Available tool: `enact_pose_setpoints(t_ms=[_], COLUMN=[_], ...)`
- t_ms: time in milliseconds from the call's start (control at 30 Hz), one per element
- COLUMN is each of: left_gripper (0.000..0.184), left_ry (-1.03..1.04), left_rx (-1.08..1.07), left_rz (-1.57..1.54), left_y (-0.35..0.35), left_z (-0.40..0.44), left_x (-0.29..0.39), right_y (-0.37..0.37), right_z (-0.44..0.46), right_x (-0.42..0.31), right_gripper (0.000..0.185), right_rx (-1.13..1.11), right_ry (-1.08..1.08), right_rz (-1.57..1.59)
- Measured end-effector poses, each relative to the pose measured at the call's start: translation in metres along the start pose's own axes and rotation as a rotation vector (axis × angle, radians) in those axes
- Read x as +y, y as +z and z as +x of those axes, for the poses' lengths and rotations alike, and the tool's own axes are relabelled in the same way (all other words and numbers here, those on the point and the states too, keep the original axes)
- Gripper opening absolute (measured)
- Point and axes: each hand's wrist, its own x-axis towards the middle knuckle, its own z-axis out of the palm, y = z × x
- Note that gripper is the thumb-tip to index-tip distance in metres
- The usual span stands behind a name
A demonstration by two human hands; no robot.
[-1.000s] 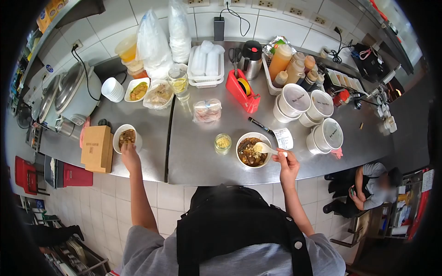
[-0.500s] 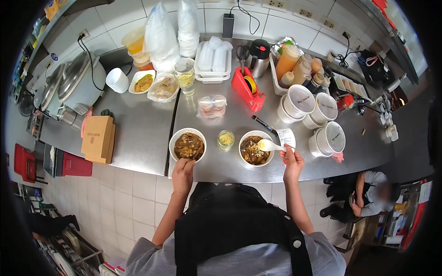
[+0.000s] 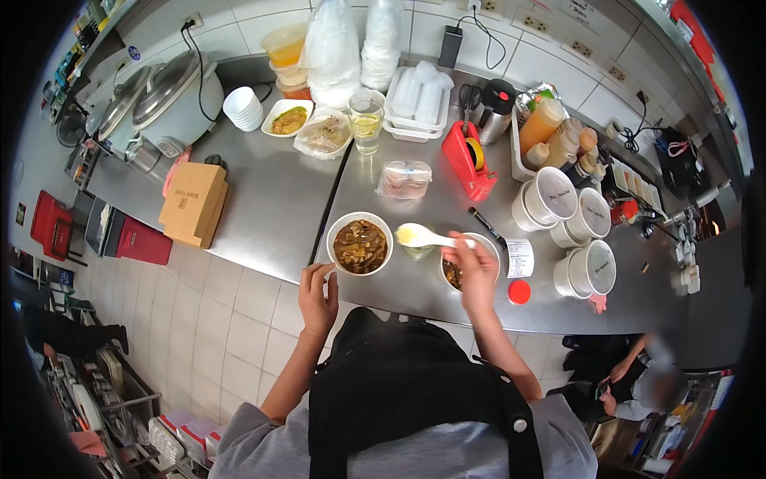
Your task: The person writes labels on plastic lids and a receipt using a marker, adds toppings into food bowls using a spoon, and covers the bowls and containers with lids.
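Note:
My right hand (image 3: pixel 474 275) grips a white spoon (image 3: pixel 435 238) by its handle. Pale yellow chopped bits lie in the spoon's bowl, which is above a small glass jar (image 3: pixel 418 252) and partly covers it. Beneath my right hand is a white bowl (image 3: pixel 496 254) with brown saucy food, largely hidden by the hand. To the left, a second white bowl (image 3: pixel 332 237) holds dark brown stewed food (image 3: pixel 361 247). My left hand (image 3: pixel 319 302) is at this bowl's lower left rim, fingers loosely bent and apart, holding nothing; whether the fingertips touch the rim I cannot tell.
A red lid (image 3: pixel 519 292), a receipt (image 3: pixel 520 258) and a black marker (image 3: pixel 487 227) lie right of the bowls. Lidded white tubs (image 3: pixel 590 267) stand further right. Behind are a red tape dispenser (image 3: pixel 469 164) and a wrapped pack (image 3: pixel 404 180). A person sits at lower right.
My right hand has moved the spoon left, from over the right bowl to above the jar. My left hand has shifted to the left bowl's lower left side. The camera view has turned.

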Motion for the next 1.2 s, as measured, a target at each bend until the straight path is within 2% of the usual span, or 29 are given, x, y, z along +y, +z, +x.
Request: enact_pose_setpoints(t_ms=[67,133,167,233,300,367,433,500,533,600,633,667,700,733,767,800,867,900,1000,1033,1100,1133,1167,1200], left_gripper=[0.033,0.04,0.04,0.045,0.042,0.041,0.034,0.028,0.03,0.033,0.037,0.053,0.053,0.063,0.075,0.075,0.091,0.091,0.098,0.098,0.098,0.09,0.09,0.084], left_ry=[-0.057,-0.082,-0.085,-0.055,-0.043,-0.024,-0.024,0.037,-0.058,-0.108,-0.163,-0.216,-0.209,-0.172,-0.134,-0.126,-0.171,-0.162,-0.041,-0.032,-0.267,-0.279,-0.265,-0.264], left_rx=[-0.021,-0.006,0.001,0.009,0.035,-0.039,-0.09,-0.433,-0.615,-0.685,-0.748,-0.79,-0.798,-0.761,-0.723,-0.731,-0.632,-0.64,-0.268,-0.272,-0.264,-0.193,-0.2,-0.182], left_rz=[0.013,-0.024,-0.018,-0.035,-0.027,-0.106,-0.152,-0.274,-0.312,-0.387,-0.459,-0.512,-0.514,-0.484,-0.455,-0.458,-0.398,-0.4,-0.28,-0.277,-0.509,-0.427,-0.429,-0.394], left_y=[-0.005,-0.009,-0.01,-0.011,-0.013,-0.013,-0.012,-0.005,0.0,0.018,0.027,0.043,0.056,0.07,0.083,0.097,0.124,0.135,0.163,0.169,0.179,0.186,0.19,0.19], left_z=[-0.002,-0.003,-0.005,-0.011,-0.015,-0.021,-0.026,-0.028,-0.029,-0.024,-0.023,-0.026,-0.027,-0.027,-0.026,-0.028,-0.029,-0.027,-0.011,-0.005,0.005,0.005,0.004,0.005], left_x=[0.002,0.006,0.005,0.002,0.004,0.004,0.007,0.005,0.008,0.018,0.023,0.018,0.017,0.018,0.02,0.022,0.028,0.032,0.046,0.049,0.056,0.057,0.056,0.054], right_y=[0.025,0.047,0.052,0.06,0.065,0.067,0.063,0.058,0.055,0.044,0.034,0.022,0.011,0.004,-0.002,-0.008,-0.011,-0.011,-0.009,-0.007,-0.015,-0.018,-0.021,-0.022], right_z=[0.003,0.003,0.004,0.005,-0.002,-0.005,-0.004,0.006,0.01,0.02,0.025,0.03,0.032,0.03,0.026,0.023,0.023,0.022,0.029,0.032,0.047,0.052,0.055,0.055], right_x=[0.022,0.038,0.043,0.047,0.044,0.037,0.033,0.027,0.025,0.019,0.013,0.005,-0.002,-0.012,-0.023,-0.03,-0.023,-0.019,-0.003,-0.002,0.016,0.02,0.024,0.026], right_gripper=[0.023,0.021,0.021,0.022,0.019,0.019,0.018,0.018,0.019,0.024,0.024,0.023,0.022,0.022,0.021,0.021,0.019,0.017,0.016,0.017,0.023,0.029,0.029,0.041], right_rx=[-0.092,-0.297,-0.307,-0.518,-0.525,-0.488,-0.486,-0.477,-0.359,-0.116,-0.106,-0.033,0.038,0.047,0.054,0.063,-0.005,-0.083,-0.208,-0.243,-0.313,-0.388,-0.373,-0.366], right_ry=[-0.029,-0.235,-0.235,-0.691,-0.664,-0.728,-0.694,-0.67,-0.449,-0.018,-0.022,-0.029,-0.036,-0.041,-0.105,-0.168,-0.235,-0.295,-0.4,-0.406,-0.359,-0.308,-0.314,-0.42], right_rz=[-0.08,-0.315,-0.312,-0.687,-0.655,-0.624,-0.635,-0.646,-0.46,-0.082,-0.083,0.019,0.123,0.123,-0.031,-0.185,-0.295,-0.406,-0.693,-0.749,-0.806,-0.869,-0.866,-0.89])
